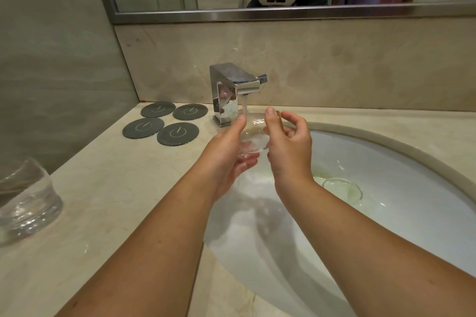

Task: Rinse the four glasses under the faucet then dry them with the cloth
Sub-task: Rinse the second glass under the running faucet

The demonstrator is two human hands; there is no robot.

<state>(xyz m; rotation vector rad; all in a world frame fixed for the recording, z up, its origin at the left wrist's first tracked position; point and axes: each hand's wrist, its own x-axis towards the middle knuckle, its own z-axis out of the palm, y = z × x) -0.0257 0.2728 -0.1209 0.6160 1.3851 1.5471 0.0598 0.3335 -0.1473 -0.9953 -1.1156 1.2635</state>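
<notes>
The sink [401, 177] is a white oval basin sunk into the tabletop [116, 195], its stone rim curving close behind the right hand [289, 154]. There is open basin to the right around the drain [342, 189]. The square chrome faucet [233, 90] stands at the rim just behind the hands, so the room above them is tight. To the left, four dark round coasters [177, 133] lie flat in a cluster near the back wall. Bare pale stone runs from them to the near edge, where another glass [27, 201] stands at the frame's left border, well apart from the sink. A steel-framed mirror [283, 11] hangs over the beige backsplash, and a grey wall closes the left side. The rinsed glass [253, 134] is tipped on its side over the basin, under the water stream [244, 105] falling from the spout. The left hand [225, 162] cradles it from below, fingers [247, 162] curled under and thumb laid along its side. The right hand grips its far end, thumb on top and fingers [293, 121] bent behind.
</notes>
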